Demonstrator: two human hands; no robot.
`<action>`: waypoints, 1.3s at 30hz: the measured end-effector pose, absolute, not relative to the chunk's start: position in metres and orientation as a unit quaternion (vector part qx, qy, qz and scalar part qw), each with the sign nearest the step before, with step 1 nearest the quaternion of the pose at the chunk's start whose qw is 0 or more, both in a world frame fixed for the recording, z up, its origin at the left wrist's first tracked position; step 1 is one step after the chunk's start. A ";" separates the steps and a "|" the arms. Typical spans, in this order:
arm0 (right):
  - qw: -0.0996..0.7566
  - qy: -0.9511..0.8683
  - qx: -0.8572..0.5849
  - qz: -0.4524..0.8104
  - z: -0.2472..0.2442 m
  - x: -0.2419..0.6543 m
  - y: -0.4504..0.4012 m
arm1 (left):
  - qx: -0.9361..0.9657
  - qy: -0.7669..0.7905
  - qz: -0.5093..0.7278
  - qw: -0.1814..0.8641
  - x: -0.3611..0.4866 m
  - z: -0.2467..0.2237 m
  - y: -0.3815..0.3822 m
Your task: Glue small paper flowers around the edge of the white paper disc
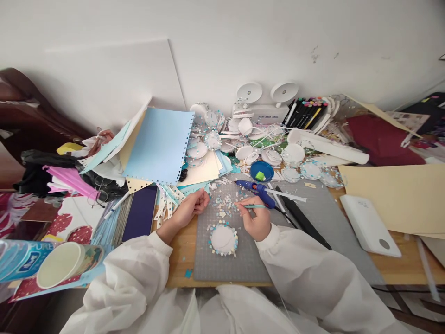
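Observation:
My right hand [256, 218] is closed in a pinch around slim pale-blue tweezers [255, 206]. Their tip points left into a scatter of tiny blue, white and cream paper stars [224, 202] on the grey cutting mat [239, 266]. On the mat's left edge rests my left hand [193, 206], its fingers curled in; whether anything is inside cannot be seen. Nearer to me lies a white paper disc [223, 238], its rim set with small stars. Just beyond my right hand, a blue hot glue gun [259, 191] lies on its side.
Many star-rimmed white discs [294, 154] pile up along the wall. A blue lid [262, 171] with something green inside stands behind the glue gun. Punched blue paper [158, 144] leans at left, near a paper cup [60, 264]. A white power bank [370, 225] lies at right.

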State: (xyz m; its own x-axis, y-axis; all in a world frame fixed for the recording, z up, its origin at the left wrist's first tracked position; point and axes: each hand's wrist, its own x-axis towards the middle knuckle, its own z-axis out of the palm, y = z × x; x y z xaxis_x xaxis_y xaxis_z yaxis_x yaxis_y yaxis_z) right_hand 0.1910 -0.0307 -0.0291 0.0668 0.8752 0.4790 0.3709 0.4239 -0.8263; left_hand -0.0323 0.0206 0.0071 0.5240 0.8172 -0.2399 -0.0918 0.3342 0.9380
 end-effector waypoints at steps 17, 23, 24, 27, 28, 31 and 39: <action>0.519 -0.669 -0.475 0.240 -0.016 0.187 -0.031 | 0.500 0.381 0.303 0.716 -0.032 0.011 0.019; 0.524 -0.636 -0.499 0.267 -0.015 0.185 -0.030 | 0.508 0.388 0.293 0.711 -0.032 0.011 0.019; 0.529 -0.628 -0.499 0.277 -0.016 0.185 -0.030 | 0.509 0.388 0.292 0.711 -0.032 0.011 0.019; 0.525 -0.632 -0.483 0.303 -0.018 0.186 -0.029 | 0.508 0.383 0.290 0.715 -0.032 0.012 0.019; 0.520 -0.637 -0.477 0.311 -0.018 0.186 -0.028 | 0.509 0.381 0.290 0.716 -0.031 0.013 0.019; 0.513 -0.637 -0.462 0.342 -0.019 0.186 -0.027 | 0.511 0.384 0.287 0.713 -0.031 0.015 0.018; 0.498 -0.677 -0.444 0.310 -0.015 0.181 -0.024 | 0.514 0.394 0.285 0.707 -0.030 0.016 0.018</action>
State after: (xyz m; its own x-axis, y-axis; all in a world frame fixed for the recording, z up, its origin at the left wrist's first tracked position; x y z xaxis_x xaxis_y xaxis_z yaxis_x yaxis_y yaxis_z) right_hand 0.1813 -0.0236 -0.0151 -0.1095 0.9104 0.3991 0.2935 0.4132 -0.8620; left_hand -0.0299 0.0176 0.0162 0.5279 0.8073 -0.2638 0.0018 0.3096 0.9509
